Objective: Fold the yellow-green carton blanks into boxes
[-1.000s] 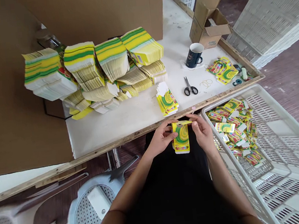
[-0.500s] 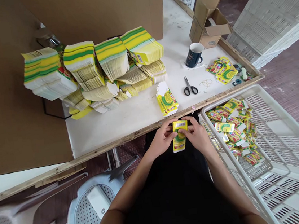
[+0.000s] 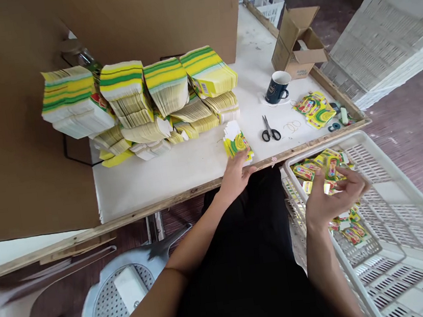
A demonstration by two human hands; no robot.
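My left hand (image 3: 237, 176) is at the table's front edge, its fingertips on a small stack of flat yellow-green cartons (image 3: 234, 141). Its thumb stands apart from the fingers, and no carton is lifted in it. Over the white plastic crate (image 3: 395, 182), my right hand (image 3: 335, 194) has thumb and fingers spread. A blurred yellow carton (image 3: 330, 167) shows just beyond its fingertips, seemingly loose; whether it still touches them is hard to see. Beneath lies a heap of folded cartons (image 3: 353, 231), partly hidden by the hand.
Tall stacks of flat cartons (image 3: 126, 92) line the back left of the table (image 3: 141, 187). Scissors (image 3: 269, 129), a dark mug (image 3: 278, 87), an open cardboard box (image 3: 294, 48) and a loose carton pile (image 3: 315, 108) are on the right. A stool (image 3: 106, 305) stands lower left.
Both hands were together holding one carton at the table edge. They have parted: the left moved up to the carton stack, the right swung over the crate and opened.
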